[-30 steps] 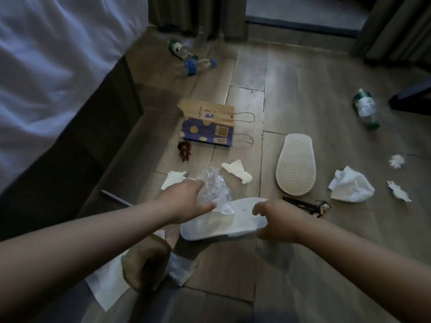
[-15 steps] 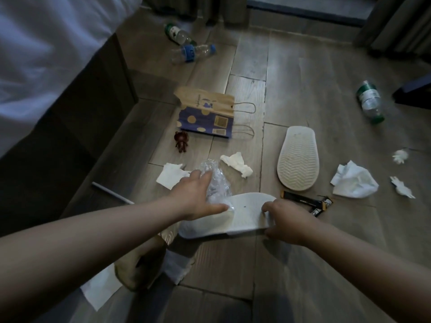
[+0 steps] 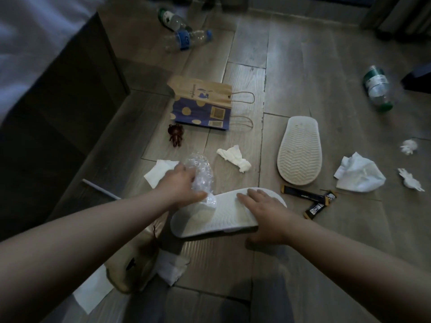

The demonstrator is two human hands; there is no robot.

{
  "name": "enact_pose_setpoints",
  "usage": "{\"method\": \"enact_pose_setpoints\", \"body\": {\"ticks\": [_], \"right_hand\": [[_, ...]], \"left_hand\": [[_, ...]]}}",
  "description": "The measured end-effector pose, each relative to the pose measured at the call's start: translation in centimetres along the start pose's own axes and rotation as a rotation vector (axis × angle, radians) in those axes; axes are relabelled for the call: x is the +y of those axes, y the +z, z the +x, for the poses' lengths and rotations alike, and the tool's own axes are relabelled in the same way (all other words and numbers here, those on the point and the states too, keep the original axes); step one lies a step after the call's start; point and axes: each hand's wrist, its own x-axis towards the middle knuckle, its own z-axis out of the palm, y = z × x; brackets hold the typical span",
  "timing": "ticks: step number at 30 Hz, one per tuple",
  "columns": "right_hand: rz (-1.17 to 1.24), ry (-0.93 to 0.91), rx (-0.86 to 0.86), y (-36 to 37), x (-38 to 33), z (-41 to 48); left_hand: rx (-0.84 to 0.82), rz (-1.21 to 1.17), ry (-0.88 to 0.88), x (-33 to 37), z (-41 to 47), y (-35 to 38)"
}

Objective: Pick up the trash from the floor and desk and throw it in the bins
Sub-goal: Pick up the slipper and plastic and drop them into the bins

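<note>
Plastic wrap point(image 3: 201, 173), crumpled, sat clamped in our left hand point(image 3: 180, 186); just right of it, our right hand point(image 3: 264, 214) gripped a white slipper point(image 3: 210, 217) by its edge, fingers spread over the sole.

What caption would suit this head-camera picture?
Left hand grips crumpled plastic, right hand holds a white slipper, over a floor strewn with tissues and bottles.

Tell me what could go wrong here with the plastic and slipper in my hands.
The crumpled plastic in your left hand seems caught against the slipper your right hand holds; a tug might tear it or leave a piece behind. The slipper may not be trash, so it could get binned wrongly.
</note>
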Motion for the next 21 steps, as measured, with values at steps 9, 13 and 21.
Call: {"method": "enact_pose_setpoints", "body": {"ticks": [9,13,21], "right_hand": [[-0.008,-0.050,0.046,0.8,-0.4,2.1],[0.019,-0.002,0.008,1.3,-0.3,1.7],[0.081,0.074,-0.084,2.5,0.5,-0.6]], "left_hand": [[-0.086,0.048,-0.203,-4.3,0.1,-1.9],[-0.171,0.052,-0.188,-5.1,-0.6,-0.9],[-0.019,0.019,-0.134,-5.5,-2.8,-0.2]]}}
